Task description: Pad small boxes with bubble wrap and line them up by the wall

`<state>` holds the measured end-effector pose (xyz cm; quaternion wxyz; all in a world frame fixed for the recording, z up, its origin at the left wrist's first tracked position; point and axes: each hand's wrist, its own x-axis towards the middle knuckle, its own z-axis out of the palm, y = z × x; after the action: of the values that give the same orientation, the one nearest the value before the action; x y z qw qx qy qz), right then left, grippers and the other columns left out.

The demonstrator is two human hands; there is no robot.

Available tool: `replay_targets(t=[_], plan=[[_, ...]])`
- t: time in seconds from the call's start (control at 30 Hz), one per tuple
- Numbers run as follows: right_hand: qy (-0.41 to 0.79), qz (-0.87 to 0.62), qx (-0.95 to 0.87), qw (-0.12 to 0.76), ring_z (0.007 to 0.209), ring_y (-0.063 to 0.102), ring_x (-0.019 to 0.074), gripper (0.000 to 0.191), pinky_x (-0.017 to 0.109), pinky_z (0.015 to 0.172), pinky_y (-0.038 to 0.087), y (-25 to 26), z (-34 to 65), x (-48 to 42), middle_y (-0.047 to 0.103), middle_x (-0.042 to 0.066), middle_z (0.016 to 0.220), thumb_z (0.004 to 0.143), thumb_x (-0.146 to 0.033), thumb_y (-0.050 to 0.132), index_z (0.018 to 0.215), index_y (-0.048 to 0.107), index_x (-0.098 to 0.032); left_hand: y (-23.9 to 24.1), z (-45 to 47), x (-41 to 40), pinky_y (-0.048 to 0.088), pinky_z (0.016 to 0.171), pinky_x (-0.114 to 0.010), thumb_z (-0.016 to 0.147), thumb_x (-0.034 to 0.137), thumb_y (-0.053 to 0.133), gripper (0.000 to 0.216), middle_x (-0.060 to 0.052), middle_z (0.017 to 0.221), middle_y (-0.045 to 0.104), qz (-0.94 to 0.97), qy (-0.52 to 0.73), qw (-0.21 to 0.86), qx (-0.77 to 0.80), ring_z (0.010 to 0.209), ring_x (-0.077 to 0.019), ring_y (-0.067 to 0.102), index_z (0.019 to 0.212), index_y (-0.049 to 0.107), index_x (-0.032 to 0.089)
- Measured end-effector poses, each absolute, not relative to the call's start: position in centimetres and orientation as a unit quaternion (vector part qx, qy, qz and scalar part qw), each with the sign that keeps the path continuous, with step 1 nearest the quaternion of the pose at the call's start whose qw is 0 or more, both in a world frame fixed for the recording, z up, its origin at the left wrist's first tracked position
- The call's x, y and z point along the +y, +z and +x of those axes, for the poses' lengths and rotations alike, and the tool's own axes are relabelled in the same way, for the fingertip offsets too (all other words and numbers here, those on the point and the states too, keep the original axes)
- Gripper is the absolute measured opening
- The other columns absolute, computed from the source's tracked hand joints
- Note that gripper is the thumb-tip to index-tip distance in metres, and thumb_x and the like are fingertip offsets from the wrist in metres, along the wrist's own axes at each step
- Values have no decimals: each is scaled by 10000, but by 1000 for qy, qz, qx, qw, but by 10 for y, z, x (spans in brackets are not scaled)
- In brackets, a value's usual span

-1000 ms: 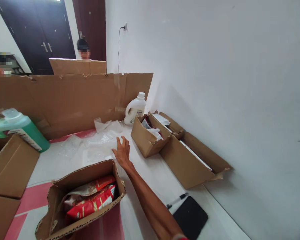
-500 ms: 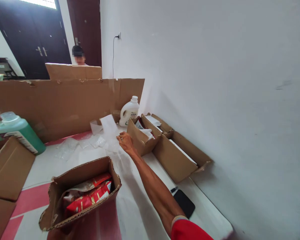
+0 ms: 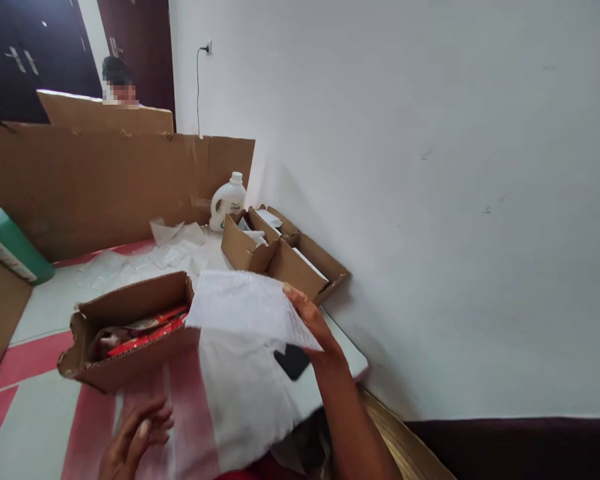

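Observation:
A thin white sheet (image 3: 245,307) with a slightly bubbly surface hangs over the table in front of me. My right hand (image 3: 307,317) grips it by its right edge, and the sheet partly covers the phone below. At the lower left, my left hand (image 3: 137,433) is in the air with nothing in it, its fingers apart and slightly curled. Just beyond that hand stands an open cardboard box (image 3: 145,360) with red packets (image 3: 150,333) inside. The sheet's left corner overlaps the box's right end in view.
Clear plastic wraps (image 3: 105,267) lie by the cardboard barrier (image 3: 95,193). A white jug (image 3: 229,200) and small cardboard boxes (image 3: 300,267) stand near the wall. A green bottle (image 3: 17,243) is at left; a black phone (image 3: 293,363) lies nearer. Another person sits beyond the barrier.
My right hand has come back from the table's far part, and the white sheet is now close to me in its grip. My left hand has entered view. The camera has turned right.

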<state>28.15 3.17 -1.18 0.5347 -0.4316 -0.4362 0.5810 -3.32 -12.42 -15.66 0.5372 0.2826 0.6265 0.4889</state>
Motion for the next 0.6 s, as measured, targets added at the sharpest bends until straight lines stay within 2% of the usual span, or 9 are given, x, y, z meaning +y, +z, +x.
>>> replay_targets(t=[0.07,0.17,0.27,0.33,0.43,0.5,0.53,0.57,0.6], plan=[[628,-441,-419,485,563,423,108,384,232,529,370,-22,286,-5,505,-46,688,830,-542,753,786,538,-228,-139,-17,-117,611,868,-508,632,858,634,738,-104,1071,784,267,512,615,536,1020,-374,729,1047,722,254],[672,-448,-434,398,514,311,82,476,222,481,260,-50,277,-38,390,-75,619,809,-587,759,715,468,-223,-119,-4,-112,607,839,-486,680,910,527,805,-114,1065,781,268,495,646,516,1000,-349,727,1076,727,238],[631,-475,-501,353,525,316,79,527,219,489,243,-92,257,-45,368,-76,603,833,-648,696,674,445,-213,-115,-5,-112,594,808,-403,651,720,762,690,-113,1005,781,322,442,605,579,970,-311,723,1084,723,184],[580,-523,-532,327,496,341,85,551,222,474,259,-120,243,-41,358,-80,566,848,-691,637,652,428,-220,-121,-12,-114,572,672,-326,584,620,853,615,-84,854,769,323,422,570,627,800,-258,720,970,725,159],[528,-583,-537,304,471,405,110,546,243,478,342,-145,230,-32,404,-70,546,892,-721,527,669,448,-229,-136,-23,-117,431,448,-240,585,667,819,556,-33,588,674,260,399,558,680,492,-162,600,752,662,160],[488,-598,-551,318,588,518,143,482,278,593,453,-147,228,-29,555,-20,699,890,-685,566,803,543,-212,-141,-29,-119,399,420,-231,606,715,772,580,-51,539,661,228,382,558,701,427,-146,562,695,619,162],[460,-592,-578,323,718,586,173,466,312,701,501,-144,228,-29,626,24,862,863,-663,626,930,589,-204,-142,-32,-120,411,424,-239,621,743,741,602,-74,544,672,223,372,557,708,424,-154,572,696,615,159],[436,-574,-616,317,896,623,213,527,357,833,518,-140,229,-31,646,72,1063,813,-646,700,1082,604,-204,-142,-34,-120,427,428,-253,637,773,704,626,-91,543,677,221,362,553,717,422,-168,582,704,613,157],[420,-545,-663,296,1092,604,256,669,405,967,494,-136,230,-33,604,112,1260,750,-636,772,1233,584,-212,-140,-37,-122,449,437,-273,662,801,659,649,-98,534,673,225,351,545,728,424,-186,594,721,615,155]])
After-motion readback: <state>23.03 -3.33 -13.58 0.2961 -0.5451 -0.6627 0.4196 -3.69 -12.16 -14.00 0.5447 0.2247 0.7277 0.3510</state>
